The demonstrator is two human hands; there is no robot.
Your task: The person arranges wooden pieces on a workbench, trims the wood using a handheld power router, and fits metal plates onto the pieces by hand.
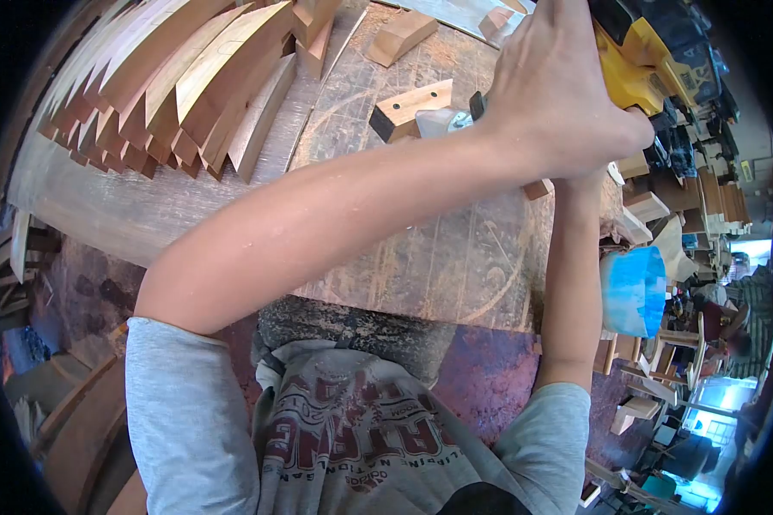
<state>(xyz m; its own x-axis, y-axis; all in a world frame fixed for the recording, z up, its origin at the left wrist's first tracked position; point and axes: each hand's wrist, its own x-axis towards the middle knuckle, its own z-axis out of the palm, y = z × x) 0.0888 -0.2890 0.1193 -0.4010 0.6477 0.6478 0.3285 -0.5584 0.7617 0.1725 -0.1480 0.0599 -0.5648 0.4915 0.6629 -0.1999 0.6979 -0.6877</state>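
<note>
My left hand (pixel 558 99) reaches across to the upper right, its back toward me. It lies against a yellow-and-black power tool (pixel 631 69), with the thumb under the yellow body and the fingers along its left side; the fingertips run to the top edge of the view. Behind it, my right forearm (pixel 573 275) comes up from below, and the right hand is hidden by the left one. Just left of the left wrist, a wooden block with two dark holes (pixel 421 105) lies beside a pale, partly covered object (pixel 438 122).
Stacked curved wooden pieces (pixel 189 77) fill the table's upper left. A wood block (pixel 401 39) lies at the back on the dusty worktable (pixel 421 249). A blue plastic container (pixel 636 292) stands right of my right forearm. Wooden parts and another person (pixel 734 339) are farther right.
</note>
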